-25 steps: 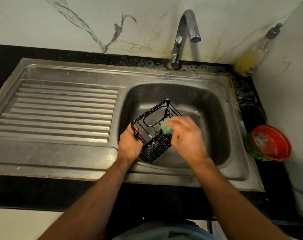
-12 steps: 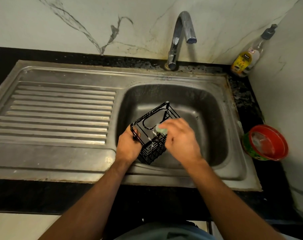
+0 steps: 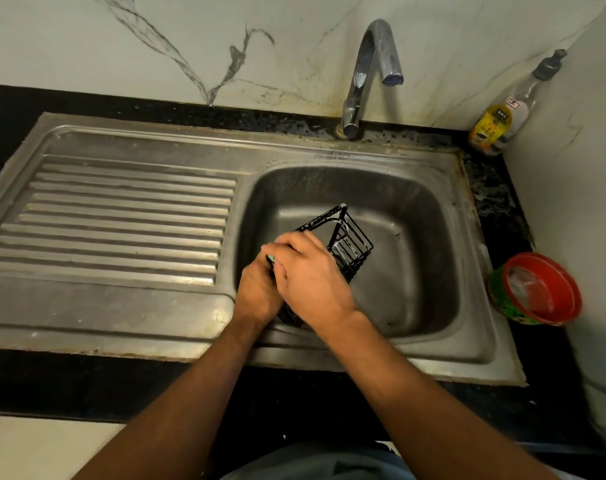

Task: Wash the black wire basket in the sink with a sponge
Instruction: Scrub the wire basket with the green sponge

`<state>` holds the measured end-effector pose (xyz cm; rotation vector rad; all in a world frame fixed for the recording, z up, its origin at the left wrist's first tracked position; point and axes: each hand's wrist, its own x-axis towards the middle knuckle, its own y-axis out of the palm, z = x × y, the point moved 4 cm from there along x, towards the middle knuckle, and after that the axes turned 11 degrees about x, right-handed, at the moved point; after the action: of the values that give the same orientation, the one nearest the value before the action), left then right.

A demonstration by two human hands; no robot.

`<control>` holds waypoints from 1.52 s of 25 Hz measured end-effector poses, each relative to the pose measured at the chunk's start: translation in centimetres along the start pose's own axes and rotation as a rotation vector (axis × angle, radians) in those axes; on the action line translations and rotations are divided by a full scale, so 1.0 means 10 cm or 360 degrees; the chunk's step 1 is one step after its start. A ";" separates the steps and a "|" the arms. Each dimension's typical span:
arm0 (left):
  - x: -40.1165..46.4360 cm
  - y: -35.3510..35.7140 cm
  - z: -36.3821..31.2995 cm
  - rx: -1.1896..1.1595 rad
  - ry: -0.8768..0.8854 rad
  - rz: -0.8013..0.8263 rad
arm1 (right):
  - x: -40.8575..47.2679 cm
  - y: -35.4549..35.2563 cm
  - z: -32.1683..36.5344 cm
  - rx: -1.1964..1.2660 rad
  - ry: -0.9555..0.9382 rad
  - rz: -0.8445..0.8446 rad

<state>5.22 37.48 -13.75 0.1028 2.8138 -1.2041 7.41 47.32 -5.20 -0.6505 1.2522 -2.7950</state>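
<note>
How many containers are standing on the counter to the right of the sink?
2: a pump bottle with a yellow label in the back corner by the wall, and a red-rimmed tub beside the sink's right edge. None appear hidden.

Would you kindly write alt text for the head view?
Over a steel sink, the left hand holds a black wire basket while the right hand rubs a green sponge on it. The tap looks off.
</note>
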 end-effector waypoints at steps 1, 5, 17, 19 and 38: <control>0.00 0.00 0.01 0.0021 0.0002 0.0004 | 0.07 0.03 0.00 -0.0042 0.0053 0.0027; 0.02 -0.01 -0.03 0.0082 0.0078 -0.0052 | -0.02 0.00 0.13 -0.0079 0.0005 0.0315; 0.01 0.01 0.03 -0.0194 -0.0086 -0.0064 | 0.12 -0.32 -0.11 0.0017 0.0122 0.0293; 0.00 0.03 0.02 -0.0129 -0.0079 -0.0031 | 0.18 -0.47 -0.44 -0.0022 0.0322 0.0177; 0.07 0.06 0.12 -0.0087 -0.0123 0.0014 | 0.07 -0.71 -1.36 0.0858 0.1213 -0.0030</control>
<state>4.67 37.04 -15.04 0.0637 2.7742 -1.1035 2.79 61.75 -7.93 0.4699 0.4196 -3.2744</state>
